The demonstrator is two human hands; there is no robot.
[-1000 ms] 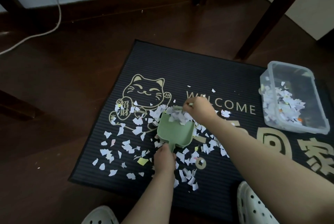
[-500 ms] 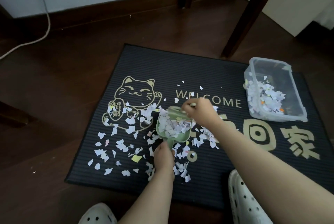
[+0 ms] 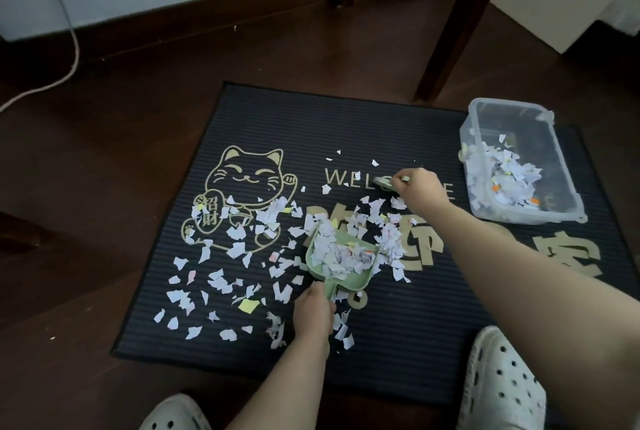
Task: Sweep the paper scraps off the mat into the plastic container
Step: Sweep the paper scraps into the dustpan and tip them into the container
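L grip (image 3: 313, 313) clamped on dustpan (image 3: 341, 261) handle; R grip (image 3: 420, 187) curled round brush (image 3: 382, 181), mostly hidden.

dustpan (image 3: 341, 265) mid-mat (image 3: 346, 124), loaded with scraps, more paper scraps (image 3: 221, 277) spread to its left and around it on the mat; plastic container (image 3: 568, 207) on mat's far-right corner, scraps inside.

White cable (image 3: 75, 48), table legs (image 3: 460, 20), clogs (image 3: 502, 384)

Paper scraps (image 3: 272, 213) strewn on mat (image 3: 311, 117); plastic container (image 3: 505, 104) part-filled.
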